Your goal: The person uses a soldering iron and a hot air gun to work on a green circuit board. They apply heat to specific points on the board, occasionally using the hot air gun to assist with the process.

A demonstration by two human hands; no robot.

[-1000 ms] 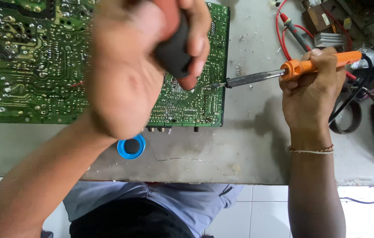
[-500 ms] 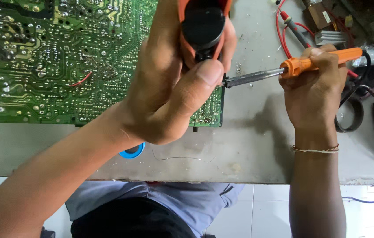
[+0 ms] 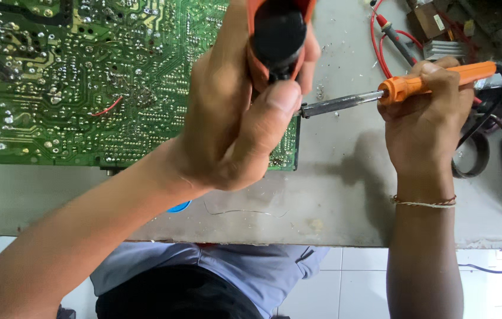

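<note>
A large green circuit board [image 3: 73,82] lies solder side up on a grey worktable [image 3: 333,201]. My left hand [image 3: 233,124] is closed around an orange and black desoldering pump [image 3: 277,35], held upright over the board's right edge, thumb pressed near its lower end. My right hand [image 3: 425,118] grips the orange handle of a soldering iron [image 3: 381,93]. The iron's metal shaft points left, and its tip disappears behind my left thumb at the board's edge.
Red test leads [image 3: 381,41] and a finned metal part [image 3: 446,50] lie at the back right. A black cable loop [image 3: 475,156] sits right of my right wrist. A blue ring [image 3: 179,207] peeks out under my left forearm. A thin wire strand [image 3: 239,211] lies near the table's front edge.
My left hand has turned and lifted the pump from a sideways grip to upright, showing its orange body, and shifted right toward the iron's tip. My right hand has stayed nearly still.
</note>
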